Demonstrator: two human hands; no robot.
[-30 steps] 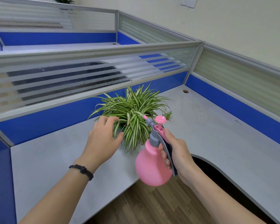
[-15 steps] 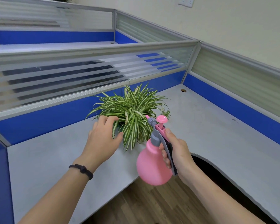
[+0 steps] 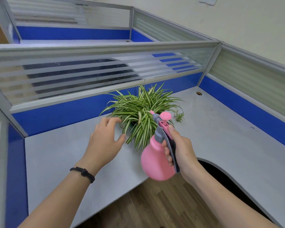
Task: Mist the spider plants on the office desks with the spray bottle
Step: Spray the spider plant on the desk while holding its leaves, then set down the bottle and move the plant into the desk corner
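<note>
A spider plant [image 3: 141, 111] with striped green and white leaves stands on the grey desk [image 3: 220, 134], near the blue partition. My right hand [image 3: 179, 147] is shut on a pink spray bottle [image 3: 155, 160] with a grey trigger, held upright just in front of the plant, its nozzle pointing at the leaves. My left hand [image 3: 104, 140] hovers at the plant's left side, fingers apart, fingertips at the outer leaves. The pot is hidden under the leaves.
Blue and frosted-glass partitions [image 3: 89, 76] wall the desk at the back and right. A cable hole [image 3: 199, 93] sits in the far corner. The desk's curved front edge [image 3: 209, 159] opens onto wooden floor [image 3: 155, 203] below. Another desk lies beyond the partition.
My left hand has slipped off the leaves a little toward the left and opened. The view has shifted slightly; the bottle stays aimed at the plant.
</note>
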